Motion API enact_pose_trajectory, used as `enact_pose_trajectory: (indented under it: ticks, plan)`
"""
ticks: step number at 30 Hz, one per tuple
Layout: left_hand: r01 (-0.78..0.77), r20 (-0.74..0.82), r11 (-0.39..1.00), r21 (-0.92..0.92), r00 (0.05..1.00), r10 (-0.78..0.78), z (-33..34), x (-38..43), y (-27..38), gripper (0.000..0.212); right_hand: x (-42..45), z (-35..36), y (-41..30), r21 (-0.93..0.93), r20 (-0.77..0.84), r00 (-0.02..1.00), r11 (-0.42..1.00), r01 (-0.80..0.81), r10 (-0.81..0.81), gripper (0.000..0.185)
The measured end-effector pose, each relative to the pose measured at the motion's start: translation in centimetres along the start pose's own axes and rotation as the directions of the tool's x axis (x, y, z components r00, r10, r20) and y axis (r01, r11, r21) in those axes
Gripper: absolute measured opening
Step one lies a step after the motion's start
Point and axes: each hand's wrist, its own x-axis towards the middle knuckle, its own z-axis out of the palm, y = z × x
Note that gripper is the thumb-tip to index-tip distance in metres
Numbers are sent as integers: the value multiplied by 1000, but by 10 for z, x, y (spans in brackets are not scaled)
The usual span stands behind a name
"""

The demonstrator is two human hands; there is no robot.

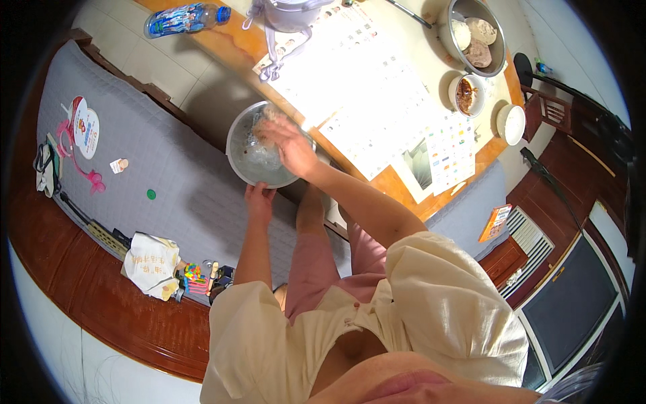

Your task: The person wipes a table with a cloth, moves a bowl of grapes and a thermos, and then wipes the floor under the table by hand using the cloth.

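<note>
A round metal basin (241,164) is in front of my legs, beside the table's near edge. It holds something clear and shiny, perhaps water. My left hand (260,198) grips its near rim. My right hand (290,144) reaches over the basin from the right, its fingers blurred by motion. A brownish blurred patch shows by the fingertips at the far side; whether it is a held thing or the fingers themselves is unclear.
The wooden table (398,194) carries printed sheets (373,86), a lilac bag (295,15), a plastic bottle (184,20), a metal bowl with dough-like lumps (444,33), a bowl of brown food (479,103) and a white bowl (510,125). A grey-padded bench (166,151) lies left.
</note>
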Motion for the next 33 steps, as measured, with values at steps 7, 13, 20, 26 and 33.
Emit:
enact_pose_trajectory:
  ticks: [7,13,20,26,33]
  plan:
    - [1,9,1000,-8,1000,-1,4,-2,29,45,50,-125,52,161,-300,890,938,-307,342,44]
    - [-2,44,1000,-6,999,2,5,6,27,43,106,-214,170,-260,-499,829,870,-419,250,31]
    - [70,-50,996,-47,996,-72,16,-3,30,39,194,-251,195,-174,-607,740,861,-479,289,32]
    - [86,-110,996,-34,990,-90,25,-1,29,42,254,-279,250,4,-678,649,884,-467,346,16]
    - [101,-136,994,-36,985,-105,14,-4,32,43,230,-238,179,-293,-443,895,935,-202,55,19]
